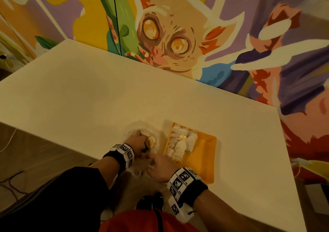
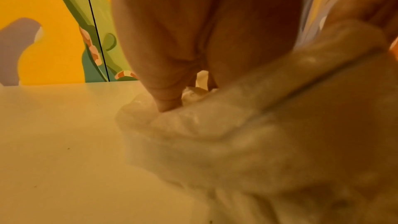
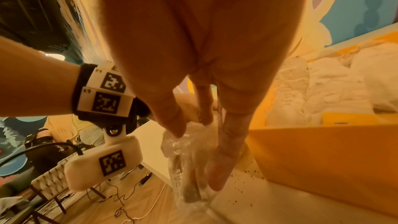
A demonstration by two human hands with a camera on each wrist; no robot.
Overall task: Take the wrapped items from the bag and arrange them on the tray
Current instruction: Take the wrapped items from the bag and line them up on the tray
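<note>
A clear plastic bag (image 1: 140, 127) lies on the white table (image 1: 74, 96), just left of the orange tray (image 1: 204, 160). My left hand (image 1: 140, 139) reaches into the bag and grips a pale wrapped item (image 1: 151, 140) with a yellow label. In the left wrist view that item (image 2: 269, 83) shows blurred under the bag's plastic (image 2: 215, 168). My right hand (image 1: 156, 163) pinches the near edge of the bag (image 3: 187, 168) between thumb and fingers (image 3: 217, 173). Several wrapped items (image 1: 181, 141) lie packed along the tray's left side.
The tray's right half (image 1: 203, 148) is bare orange, and its near wall (image 3: 312, 159) stands close to my right hand. The table's near edge runs under my wrists. A painted wall (image 1: 178, 41) backs the table. Cables lie on the floor (image 3: 120, 198).
</note>
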